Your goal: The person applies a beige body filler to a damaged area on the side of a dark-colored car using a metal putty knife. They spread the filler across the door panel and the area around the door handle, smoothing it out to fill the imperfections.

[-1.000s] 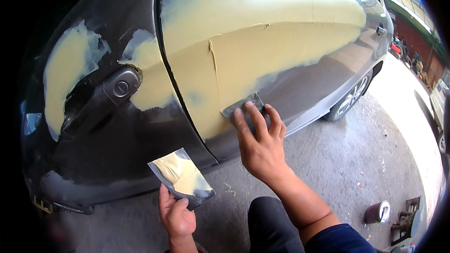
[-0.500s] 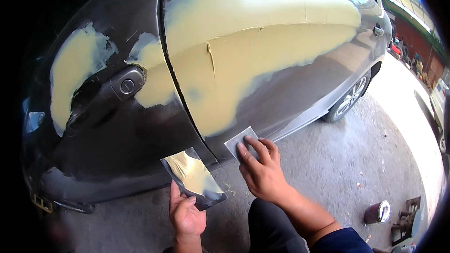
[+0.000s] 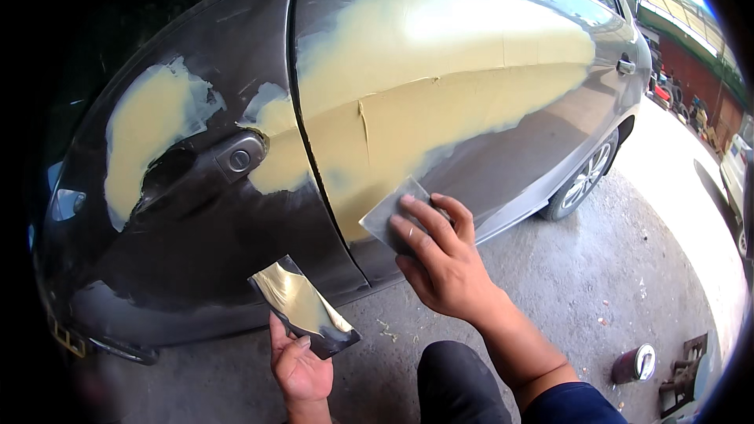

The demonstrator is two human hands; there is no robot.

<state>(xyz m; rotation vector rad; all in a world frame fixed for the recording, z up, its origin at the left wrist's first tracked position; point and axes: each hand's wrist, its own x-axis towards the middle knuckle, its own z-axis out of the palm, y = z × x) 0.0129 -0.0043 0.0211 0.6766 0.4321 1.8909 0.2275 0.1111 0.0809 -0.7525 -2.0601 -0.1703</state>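
My left hand [image 3: 301,361] grips a dark, flat board [image 3: 302,298] from below, with cream-yellow body filler spread over its upper face. In my right hand [image 3: 444,255] is a thin grey rectangular spreader [image 3: 393,210], the fingers pressed on its face and the thumb behind. Its far edge overlaps the lower end of the filler patch [image 3: 471,55] on the grey car door [image 3: 487,157]; whether it touches cannot be told. More filler [image 3: 145,137] covers the panel to the left, around the dark recess and the handle [image 3: 242,155].
Dark panel gap [image 3: 322,180] runs down between the two panels. The car's wheel [image 3: 583,180] stands farther right. On the concrete floor [image 3: 542,283] are a dark red can [image 3: 633,363] and a small stool [image 3: 689,377], with crumbs of filler [image 3: 387,331] near my feet.
My right hand has moved the spreader up and slightly left, onto the door's lower filler edge. The filler board in my left hand has shifted left and a little down. My view has tilted slightly.
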